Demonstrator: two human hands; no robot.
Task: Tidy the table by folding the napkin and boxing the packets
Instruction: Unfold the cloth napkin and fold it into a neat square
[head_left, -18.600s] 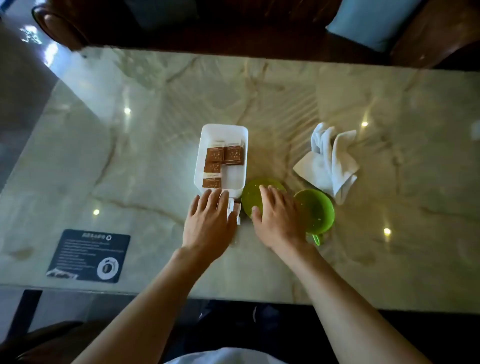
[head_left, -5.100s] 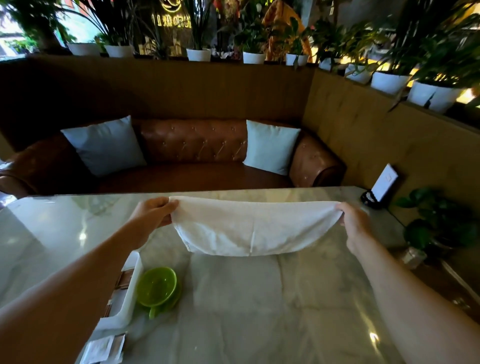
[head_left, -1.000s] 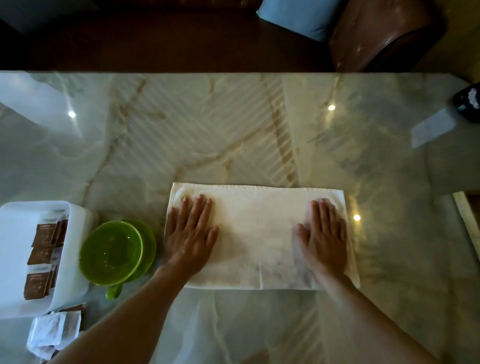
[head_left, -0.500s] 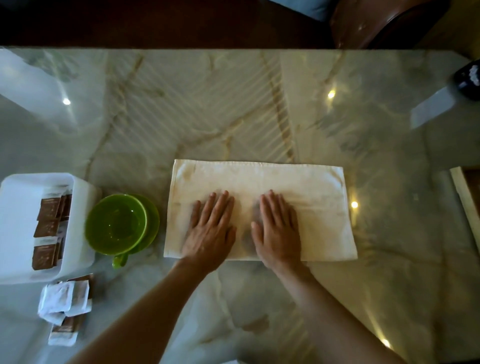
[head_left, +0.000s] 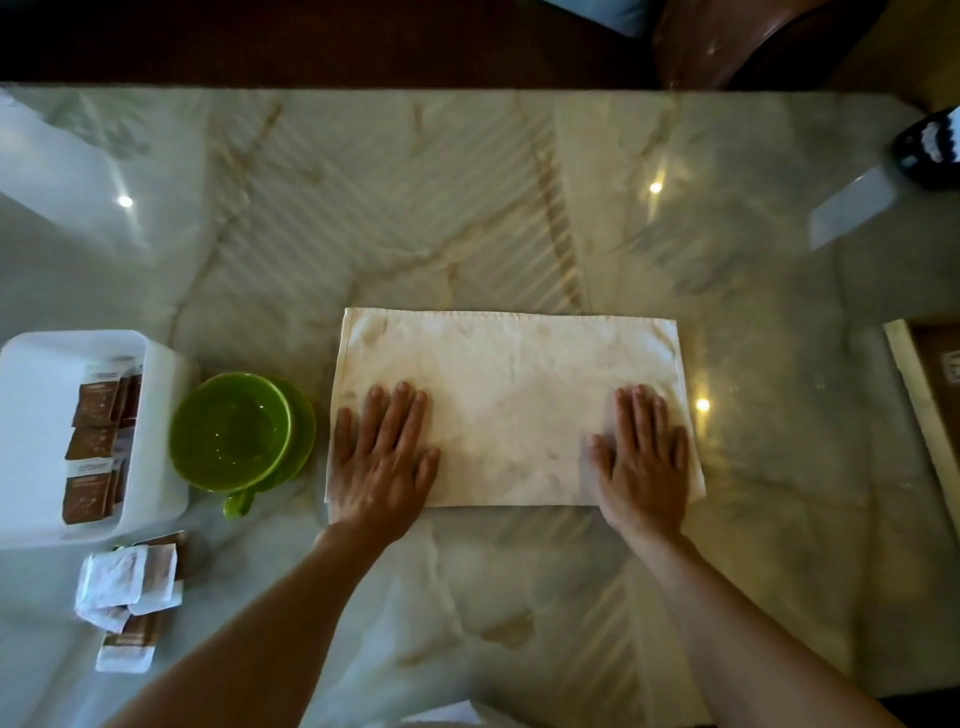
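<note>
the napkin (head_left: 511, 405) is spread flat on the marble table (head_left: 467, 208), pressed at its two near corners. the left hand (head_left: 382, 460) and right hand (head_left: 641, 460) are laid open, palms down, nothing gripped. left of the left hand, a green cup (head_left: 231, 431) is seen, then the white box (head_left: 31, 415); loose packets (head_left: 130, 587) are left nearer the body.

I'm seated in what looks like a café or restaurant booth. The glossy marble worktop (head_left: 467, 208) mirrors small ceiling spotlights, and a brown leather sofa arm (head_left: 753, 47) with a pale blue cushion (head_left: 602, 15) sits across from me. A white box (head_left: 156, 415) of brown sachets (head_left: 96, 405) and green dishes (head_left: 234, 431) suggest table service.
</note>
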